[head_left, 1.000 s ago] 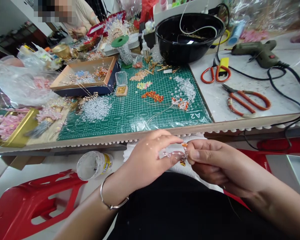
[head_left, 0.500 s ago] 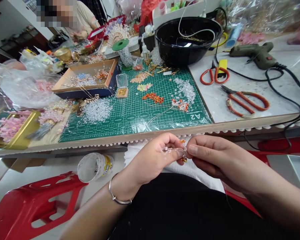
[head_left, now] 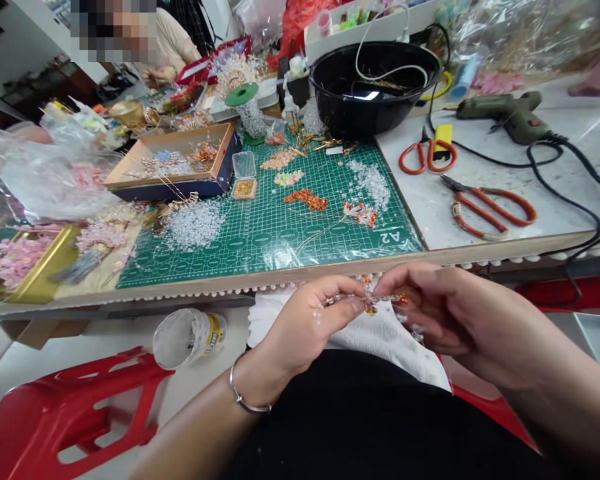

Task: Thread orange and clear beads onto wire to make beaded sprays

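Through your head camera, your left hand [head_left: 305, 327] pinches a beaded wire sprig [head_left: 367, 301] between thumb and fingertips, just past the table edge and above a crumpled white cloth [head_left: 375, 340] on your lap. Your right hand [head_left: 455, 320] is at the sprig's other end, its fingers curved and slightly open. You cannot tell whether they grip the sprig or only touch it.

The main change is that your right fingers have eased away from the pinch they held half a second ago, leaving the sprig's orange beads open to view.

A silver bangle [head_left: 245, 397] circles your left wrist. To the left, a clear plastic jar [head_left: 189, 339] lies on its side above a red plastic stool [head_left: 80, 413]. Ahead, a green cutting mat [head_left: 300, 260] holds loose clear and orange beads. To its right lie orange-handled pliers [head_left: 490, 213], orange-handled scissors [head_left: 427, 157] and a glue gun [head_left: 505, 113]. A co-worker [head_left: 173, 40] sits across the table.
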Action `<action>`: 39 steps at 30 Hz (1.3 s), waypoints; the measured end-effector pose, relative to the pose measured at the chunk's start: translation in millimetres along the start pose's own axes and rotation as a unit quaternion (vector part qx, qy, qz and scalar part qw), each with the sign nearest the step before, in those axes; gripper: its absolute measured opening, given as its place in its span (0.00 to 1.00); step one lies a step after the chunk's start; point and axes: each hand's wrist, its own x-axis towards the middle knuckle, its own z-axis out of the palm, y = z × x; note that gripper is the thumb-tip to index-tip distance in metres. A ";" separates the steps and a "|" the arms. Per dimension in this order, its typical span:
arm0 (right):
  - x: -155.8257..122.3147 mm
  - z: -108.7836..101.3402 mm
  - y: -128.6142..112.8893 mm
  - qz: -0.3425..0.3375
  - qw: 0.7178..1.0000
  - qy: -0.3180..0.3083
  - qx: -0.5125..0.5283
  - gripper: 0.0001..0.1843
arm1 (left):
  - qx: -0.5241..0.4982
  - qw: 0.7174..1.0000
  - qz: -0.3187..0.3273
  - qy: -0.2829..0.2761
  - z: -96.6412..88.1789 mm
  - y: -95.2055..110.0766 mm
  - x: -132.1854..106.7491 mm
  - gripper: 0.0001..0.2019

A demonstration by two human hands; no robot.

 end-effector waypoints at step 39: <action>13.9 -5.5 55.6 -0.077 0.980 -0.075 -0.165 0.26 | -0.107 0.991 -0.032 -0.069 4.3 -13.1 -0.8 0.13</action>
